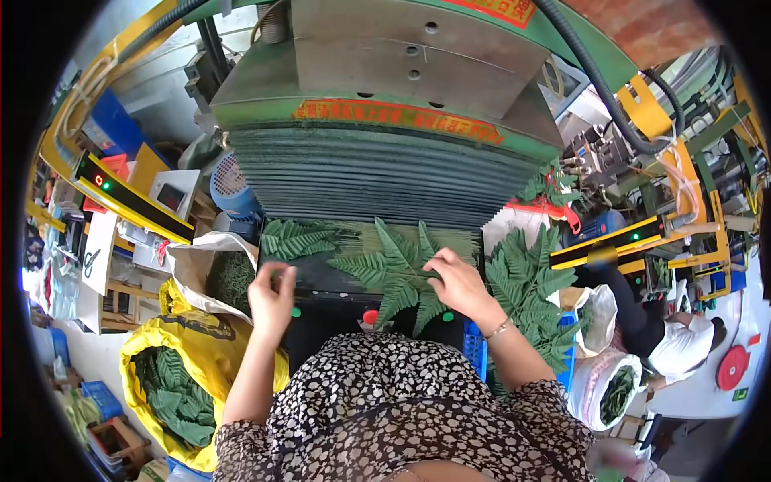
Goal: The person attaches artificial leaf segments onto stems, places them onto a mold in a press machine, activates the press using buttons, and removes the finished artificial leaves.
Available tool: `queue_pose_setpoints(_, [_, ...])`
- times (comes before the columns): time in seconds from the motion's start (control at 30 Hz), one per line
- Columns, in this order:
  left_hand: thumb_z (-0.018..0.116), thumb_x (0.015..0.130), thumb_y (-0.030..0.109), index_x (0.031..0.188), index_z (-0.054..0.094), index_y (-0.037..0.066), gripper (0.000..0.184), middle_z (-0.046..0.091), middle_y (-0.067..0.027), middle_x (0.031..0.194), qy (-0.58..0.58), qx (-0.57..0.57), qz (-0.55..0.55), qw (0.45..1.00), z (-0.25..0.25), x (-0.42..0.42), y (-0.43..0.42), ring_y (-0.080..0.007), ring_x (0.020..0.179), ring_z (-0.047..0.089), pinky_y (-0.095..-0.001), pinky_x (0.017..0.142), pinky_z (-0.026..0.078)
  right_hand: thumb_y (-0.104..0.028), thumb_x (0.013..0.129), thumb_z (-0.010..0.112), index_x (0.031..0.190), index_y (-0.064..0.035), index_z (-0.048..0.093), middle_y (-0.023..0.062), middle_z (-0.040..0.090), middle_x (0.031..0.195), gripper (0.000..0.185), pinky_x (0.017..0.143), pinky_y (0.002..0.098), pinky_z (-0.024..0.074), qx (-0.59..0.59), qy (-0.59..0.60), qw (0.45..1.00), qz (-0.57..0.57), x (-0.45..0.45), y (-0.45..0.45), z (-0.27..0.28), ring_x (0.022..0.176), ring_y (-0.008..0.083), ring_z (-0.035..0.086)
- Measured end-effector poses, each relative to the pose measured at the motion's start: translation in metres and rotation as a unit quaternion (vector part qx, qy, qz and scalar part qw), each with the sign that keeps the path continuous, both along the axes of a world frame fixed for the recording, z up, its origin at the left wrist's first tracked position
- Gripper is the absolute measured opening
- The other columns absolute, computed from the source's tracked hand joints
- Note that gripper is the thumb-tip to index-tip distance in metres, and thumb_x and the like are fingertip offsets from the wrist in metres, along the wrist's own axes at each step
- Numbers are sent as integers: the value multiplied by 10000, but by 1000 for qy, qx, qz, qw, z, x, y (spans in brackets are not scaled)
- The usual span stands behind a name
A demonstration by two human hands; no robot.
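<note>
A green artificial fern leaf [395, 269] with several fronds lies on the machine's work surface [325, 281], below a stack of dark ridged plates. My right hand [456, 281] is at the leaf's right side, its thumb and forefinger bent at a frond; whether they pinch it I cannot make out. Left of the leaf, my left hand [274, 299] hovers over the front left edge of the surface with fingers apart and nothing in them. More green leaves [295, 239] lie at the back left of the surface.
Piled leaves [526, 293] stand at the right on a blue crate [475, 347]. A yellow sack [229, 353] of leaves is at the left. Light sensor bars [132, 201] flank the press [385, 60]. At the far right a person [683, 345] in white bends over.
</note>
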State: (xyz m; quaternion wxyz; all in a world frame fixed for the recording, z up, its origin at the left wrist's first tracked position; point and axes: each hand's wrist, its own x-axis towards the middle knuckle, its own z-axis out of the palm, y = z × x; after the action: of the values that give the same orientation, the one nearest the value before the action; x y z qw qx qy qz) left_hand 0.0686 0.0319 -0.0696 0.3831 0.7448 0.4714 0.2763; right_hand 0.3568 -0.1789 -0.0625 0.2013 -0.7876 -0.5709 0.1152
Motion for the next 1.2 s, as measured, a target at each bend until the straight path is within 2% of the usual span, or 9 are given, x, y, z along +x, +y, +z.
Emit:
queue_pose_setpoints(0.03, [700,897,138,876,636,12,143,390,53,582,-49,45,-30,997,-11,12,-6,-52,544,328,-250,474,261,-119,812,714,927,-89,661,81,589,1054,129,808,404,525,-12,-29,999,-3,1,-1,-10,918,313,628])
queue_pose_setpoints(0.23, [814,718,83,911,742,77,206,616,-60,713,-96,209,-285,931,33,69,-39,-247,610,569,-338,568,471,-106,822,705,871,-69,668,98,612,853,72,717,416,525,52,21,998,8,-14,5,34,798,307,643])
queue_pose_setpoints(0.33, [811,686,79,889,748,118,216,620,-45,705,-91,276,-371,882,44,96,-51,-246,643,600,-348,606,487,-73,822,687,860,-60,648,132,606,796,56,625,413,509,86,63,994,-13,-38,11,54,700,336,629])
queue_pose_setpoints(0.53, [721,838,7,820,717,24,25,678,-15,784,-243,21,-107,964,49,101,-19,-80,708,580,-248,668,470,-53,826,676,824,-38,579,126,595,775,98,601,409,489,110,67,983,-127,-46,-43,40,673,318,619])
queue_pose_setpoints(0.8, [832,653,22,899,753,98,269,662,-26,733,-110,244,-464,844,48,124,-62,-203,663,601,-332,623,474,-53,819,700,857,-23,593,134,603,776,118,598,377,513,134,120,977,-116,-61,-32,51,654,284,641])
queue_pose_setpoints(0.9, [751,782,-22,840,734,47,92,689,-46,751,-227,-16,-327,917,54,127,-65,-125,658,610,-274,663,488,-60,829,681,857,-26,570,145,601,819,119,620,402,510,97,90,984,-116,-63,-41,50,699,325,630])
queue_pose_setpoints(1.03, [827,730,55,982,759,73,262,643,-30,737,-134,127,-369,911,50,119,-49,-144,670,578,-276,657,482,-73,834,657,862,-46,545,146,586,794,119,626,446,490,106,160,967,-166,-49,-63,49,711,352,615])
queue_pose_setpoints(1.1, [876,647,132,1109,738,131,482,569,-21,675,-128,200,-462,855,52,123,-64,-172,634,520,-325,635,441,-24,828,689,857,-22,575,108,575,763,118,542,342,475,152,127,971,-134,-52,-53,53,605,239,597])
queue_pose_setpoints(1.2, [842,666,110,937,746,103,288,649,-10,755,-136,245,-498,821,48,131,-70,-213,672,575,-335,614,451,-27,827,692,877,-6,569,140,602,806,135,592,372,503,156,148,969,-121,-65,-39,50,684,289,648])
